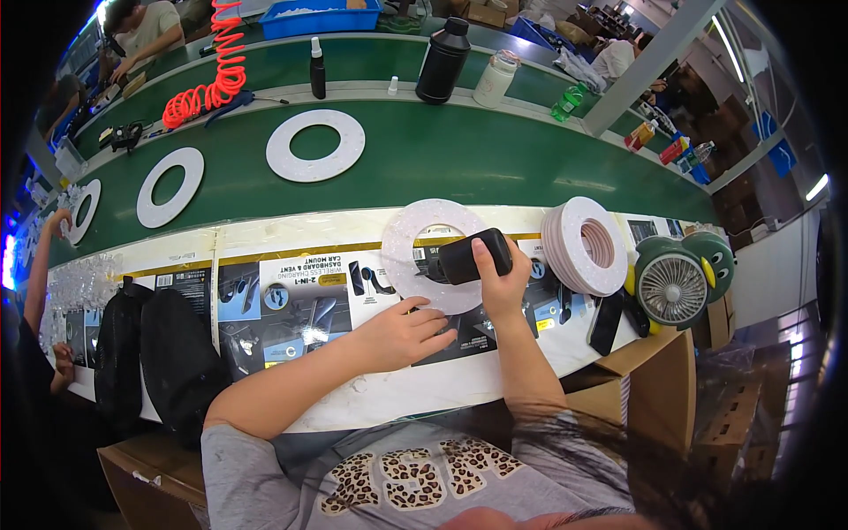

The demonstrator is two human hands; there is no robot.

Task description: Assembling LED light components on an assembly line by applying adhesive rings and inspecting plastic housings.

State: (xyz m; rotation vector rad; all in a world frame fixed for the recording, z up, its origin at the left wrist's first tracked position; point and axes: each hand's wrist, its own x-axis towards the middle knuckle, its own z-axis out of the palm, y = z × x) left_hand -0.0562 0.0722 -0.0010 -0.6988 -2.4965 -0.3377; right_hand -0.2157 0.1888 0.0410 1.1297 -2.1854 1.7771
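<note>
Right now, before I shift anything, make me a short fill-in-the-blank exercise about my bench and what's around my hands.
1. The colour of the object in the right hand is ____.
2. The loose white rings lying on the nearer green surface number ____.
3. The green device just right of the ring stack is a small ____.

Missing words: black; three; fan.

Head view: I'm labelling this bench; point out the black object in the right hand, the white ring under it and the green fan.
Black object (458, 261): head view, on its body.
White ring (397, 253): head view, left side of band.
Green fan (672, 290): head view, centre of grille.
</note>
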